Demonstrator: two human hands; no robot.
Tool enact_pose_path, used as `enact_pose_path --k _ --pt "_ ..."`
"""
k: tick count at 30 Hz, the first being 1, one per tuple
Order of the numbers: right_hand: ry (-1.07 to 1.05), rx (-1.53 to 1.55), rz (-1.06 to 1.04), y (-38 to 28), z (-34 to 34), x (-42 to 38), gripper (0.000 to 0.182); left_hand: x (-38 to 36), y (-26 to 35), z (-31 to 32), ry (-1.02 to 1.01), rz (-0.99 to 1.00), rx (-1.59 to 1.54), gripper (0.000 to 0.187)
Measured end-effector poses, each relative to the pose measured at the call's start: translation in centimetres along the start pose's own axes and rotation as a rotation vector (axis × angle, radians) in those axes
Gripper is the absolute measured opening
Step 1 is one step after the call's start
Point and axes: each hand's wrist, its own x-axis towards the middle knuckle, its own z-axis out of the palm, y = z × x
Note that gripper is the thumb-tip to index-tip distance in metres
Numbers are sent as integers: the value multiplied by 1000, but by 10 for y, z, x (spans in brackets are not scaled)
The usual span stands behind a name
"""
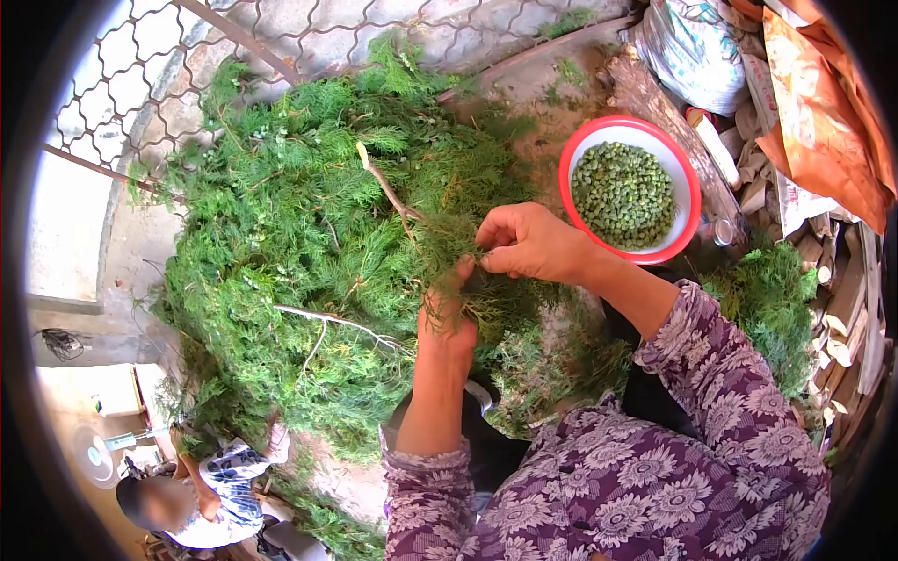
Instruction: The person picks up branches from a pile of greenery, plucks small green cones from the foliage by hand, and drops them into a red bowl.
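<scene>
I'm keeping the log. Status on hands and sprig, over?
Left hand holding sprig; right hand pinching at it. Sprig's greenery partly hiding left fingers. Bowl of green cones clear of both hands.

Glossy, smooth plastic-looking basin [696, 208]; matt cloth sleeve [720, 360]; rough wooden log [681, 124].

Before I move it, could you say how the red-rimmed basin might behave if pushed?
The basin is probably bottom-heavy, since green pieces cover its floor. They look small and loose, so may shift, though the bare wall above should contain them.
</scene>
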Motion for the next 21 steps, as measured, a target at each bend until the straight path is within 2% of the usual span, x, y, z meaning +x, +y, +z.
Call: enact_pose_path --k 5,7,8,10,11,13,18,20,21 --pt "21 29 -6 -8 -4 -3 20 -4 6 7 35 82 -9 20" --pt "-31 283 105 -19 -12 -8 14 -5 12 5 55 70 -52 24" --pt "-32 282 105 -17 -16 -6 14 -5 13 4 55 71 -52 24" --pt "-79 717 64 -11 -23 -2 8 -5 15 2 -6 43 -94 31" --pt "-89 748 81 -21 -23 -7 7 -5 16 0 -6 43 -93 31" --pt "-92 657 64 -22 -21 -7 7 -3 16 -1 -89 -8 -174 34" --pt "-143 449 54 -12 -18 -5 9 -1 13 -5 -44 35 -134 34" --pt "-43 259 53 -15 -16 -7 11 -2 13 -3 -33 48 -138 34" --pt "-42 259 52 -15 -16 -8 11 -4 14 -1 -16 57 -131 33"
